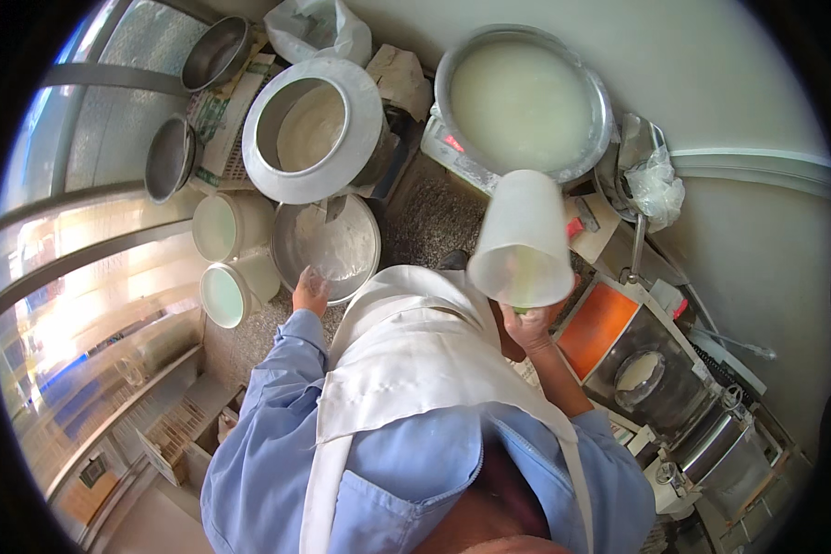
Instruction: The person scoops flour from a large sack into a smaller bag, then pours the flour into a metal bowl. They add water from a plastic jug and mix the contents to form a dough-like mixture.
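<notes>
My right hand (pixel 526 325) is closed at the lower rim of a white translucent plastic bucket (pixel 523 217). The bucket is tipped, its mouth facing me, and pale residue shows inside. Beyond it stands a wide metal tub (pixel 609 138) of cloudy whitish liquid. On my other side, my left hand (pixel 311 292) is at the near left rim of a round metal basin (pixel 365 242), fingers slightly apart and holding nothing I can see. White powder and a metal scoop (pixel 334 208) lie in the basin.
A flanged metal vessel (pixel 365 111) with pale contents stands behind the basin. Two white buckets (pixel 224 295) sit at the left, below metal bowls (pixel 169 159). A machine with an orange panel (pixel 597 328) occupies the right. A clear plastic bag (pixel 656 189) hangs near the wall.
</notes>
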Demonstrator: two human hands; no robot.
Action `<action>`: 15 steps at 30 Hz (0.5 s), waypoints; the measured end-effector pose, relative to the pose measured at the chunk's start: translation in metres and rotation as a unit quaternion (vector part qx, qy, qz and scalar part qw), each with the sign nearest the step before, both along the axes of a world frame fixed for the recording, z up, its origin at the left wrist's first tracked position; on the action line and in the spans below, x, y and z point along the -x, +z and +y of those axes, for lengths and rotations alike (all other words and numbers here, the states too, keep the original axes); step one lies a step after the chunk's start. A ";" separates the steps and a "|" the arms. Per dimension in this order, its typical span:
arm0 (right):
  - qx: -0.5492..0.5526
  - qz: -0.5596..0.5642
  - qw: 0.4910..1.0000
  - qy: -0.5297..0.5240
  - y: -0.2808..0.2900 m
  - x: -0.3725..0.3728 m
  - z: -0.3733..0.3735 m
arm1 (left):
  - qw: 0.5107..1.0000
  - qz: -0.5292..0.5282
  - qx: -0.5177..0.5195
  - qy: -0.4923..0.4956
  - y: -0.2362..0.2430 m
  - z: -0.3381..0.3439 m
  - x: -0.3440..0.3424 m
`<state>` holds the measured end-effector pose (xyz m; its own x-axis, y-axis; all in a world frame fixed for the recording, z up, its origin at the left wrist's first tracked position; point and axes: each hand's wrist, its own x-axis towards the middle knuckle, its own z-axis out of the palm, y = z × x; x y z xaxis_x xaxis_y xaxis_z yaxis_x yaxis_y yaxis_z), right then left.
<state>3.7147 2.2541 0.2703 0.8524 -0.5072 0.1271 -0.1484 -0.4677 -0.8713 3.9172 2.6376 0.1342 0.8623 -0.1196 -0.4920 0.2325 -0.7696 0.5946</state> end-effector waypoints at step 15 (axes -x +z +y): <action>-0.065 0.323 0.935 0.133 -0.066 -0.084 0.110 | 0.947 0.120 0.031 0.297 -0.079 0.165 0.128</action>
<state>3.7985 2.3645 0.2040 0.8280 -0.2418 -0.5059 -0.5569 -0.4602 -0.6915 3.7896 2.8030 0.0550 0.6507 0.3167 -0.6901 0.7478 -0.4252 0.5099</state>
